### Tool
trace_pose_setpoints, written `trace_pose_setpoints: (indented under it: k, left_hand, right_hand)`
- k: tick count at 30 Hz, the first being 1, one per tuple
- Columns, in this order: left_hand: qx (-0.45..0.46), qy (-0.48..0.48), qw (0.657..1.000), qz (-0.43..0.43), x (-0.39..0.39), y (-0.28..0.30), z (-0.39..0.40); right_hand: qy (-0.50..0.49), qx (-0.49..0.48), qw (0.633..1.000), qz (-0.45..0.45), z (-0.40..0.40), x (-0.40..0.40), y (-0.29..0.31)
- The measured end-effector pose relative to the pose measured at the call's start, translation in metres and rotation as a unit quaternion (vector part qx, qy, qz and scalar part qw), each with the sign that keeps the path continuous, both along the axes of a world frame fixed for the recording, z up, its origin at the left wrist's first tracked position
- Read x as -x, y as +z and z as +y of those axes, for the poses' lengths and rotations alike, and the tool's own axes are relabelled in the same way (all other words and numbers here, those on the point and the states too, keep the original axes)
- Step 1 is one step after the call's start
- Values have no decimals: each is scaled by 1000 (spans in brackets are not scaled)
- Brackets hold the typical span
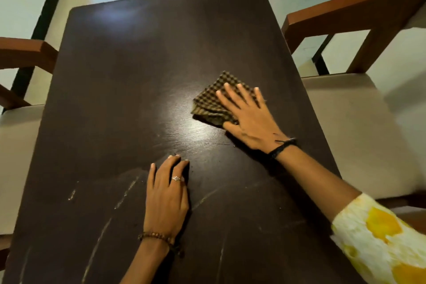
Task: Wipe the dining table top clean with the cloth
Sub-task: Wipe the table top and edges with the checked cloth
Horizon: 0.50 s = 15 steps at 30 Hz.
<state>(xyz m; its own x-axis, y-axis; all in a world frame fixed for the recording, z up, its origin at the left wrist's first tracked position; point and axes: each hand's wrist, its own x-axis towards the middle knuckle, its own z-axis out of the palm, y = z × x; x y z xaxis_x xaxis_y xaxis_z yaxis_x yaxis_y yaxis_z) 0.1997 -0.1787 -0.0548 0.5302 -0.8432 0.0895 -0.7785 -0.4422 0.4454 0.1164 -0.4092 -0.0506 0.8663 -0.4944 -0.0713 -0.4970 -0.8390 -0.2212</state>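
Observation:
The dark brown dining table top (129, 76) fills the middle of the head view. A folded brown checked cloth (212, 101) lies on it right of centre. My right hand (249, 117) presses flat on the cloth with straight, spread fingers, covering its right part. My left hand (167, 193) rests flat on the bare table nearer to me, fingers together, apart from the cloth. Pale streaks and scratches mark the near part of the top.
A wooden chair with a beige seat (359, 127) stands close along the table's right side. Another wooden chair (20, 122) stands at the left side. Pale floor and a black-edged wall base lie beyond the far edge.

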Motion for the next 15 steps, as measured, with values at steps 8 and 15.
trace_pose_setpoints:
  k: [8, 15]
  left_hand:
    - [4, 12, 1000, -8, 3, 2, -1]
    - [2, 13, 1000, -13, 3, 0, 0]
  right_hand:
    - [-155, -17, 987, 22, -9, 89, 7]
    - [-185, -8, 982, 38, 40, 124, 0]
